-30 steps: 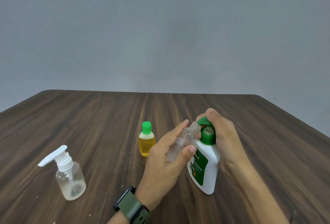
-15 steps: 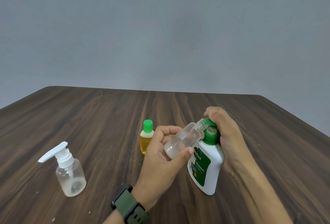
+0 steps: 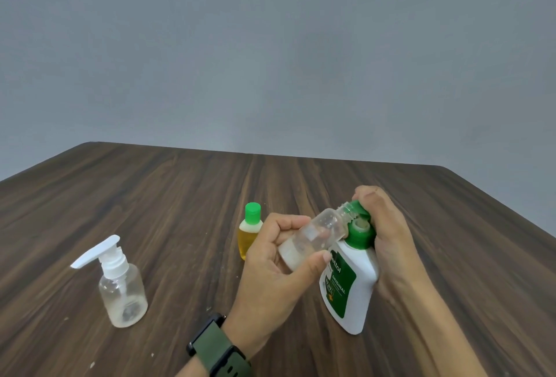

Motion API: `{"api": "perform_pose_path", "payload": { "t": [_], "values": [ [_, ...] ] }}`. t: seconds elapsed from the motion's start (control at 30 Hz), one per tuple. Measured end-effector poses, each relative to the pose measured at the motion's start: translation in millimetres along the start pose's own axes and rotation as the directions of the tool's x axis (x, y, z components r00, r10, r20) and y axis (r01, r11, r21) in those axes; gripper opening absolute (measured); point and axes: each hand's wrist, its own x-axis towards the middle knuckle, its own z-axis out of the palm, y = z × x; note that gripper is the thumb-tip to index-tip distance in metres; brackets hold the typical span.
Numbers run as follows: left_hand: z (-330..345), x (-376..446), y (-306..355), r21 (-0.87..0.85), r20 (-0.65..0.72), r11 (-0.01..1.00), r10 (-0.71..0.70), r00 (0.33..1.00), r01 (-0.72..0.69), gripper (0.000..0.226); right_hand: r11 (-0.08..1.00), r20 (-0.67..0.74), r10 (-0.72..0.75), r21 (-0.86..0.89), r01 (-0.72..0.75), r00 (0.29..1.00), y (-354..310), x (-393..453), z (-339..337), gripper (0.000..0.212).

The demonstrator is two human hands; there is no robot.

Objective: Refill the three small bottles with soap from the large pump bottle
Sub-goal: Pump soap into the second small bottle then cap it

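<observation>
With our left hand [image 3: 270, 268] pinching the tilted small clear bottle [image 3: 316, 233] so its open neck meets the green spout, and our right hand [image 3: 388, 232] clenched over the pump bottle [image 3: 349, 289] on the worktop [image 3: 180, 196], we should press slowly and keep mouth under nozzle.

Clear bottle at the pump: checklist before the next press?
1. Left hand grips the clear bottle: ok.
2. Its cap is off, neck open: ok.
3. Its mouth meets the pump spout: ok.
4. Right hand sits on the pump head of the large pump bottle: ok.
5. Large bottle upright: not ok, tilted.
6. Soap already in the clear bottle: cannot tell.
</observation>
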Motion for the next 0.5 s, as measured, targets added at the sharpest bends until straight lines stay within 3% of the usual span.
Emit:
{"api": "perform_pose_path", "payload": {
  "t": [0.2,0.5],
  "values": [
    [-3.6,-1.1,-6.1,0.057,-0.004,0.998,0.013,1.000,-0.013,0.037,0.997,0.014,0.049,0.052,-0.049,0.999,0.4,4.6,-4.1,0.004],
    [-2.3,0.4,-7.0,0.022,0.024,1.000,-0.011,1.000,0.010,0.038,0.997,-0.022,0.038,0.070,-0.037,0.999,1.8,0.4,0.8,0.025]
  ]
}}
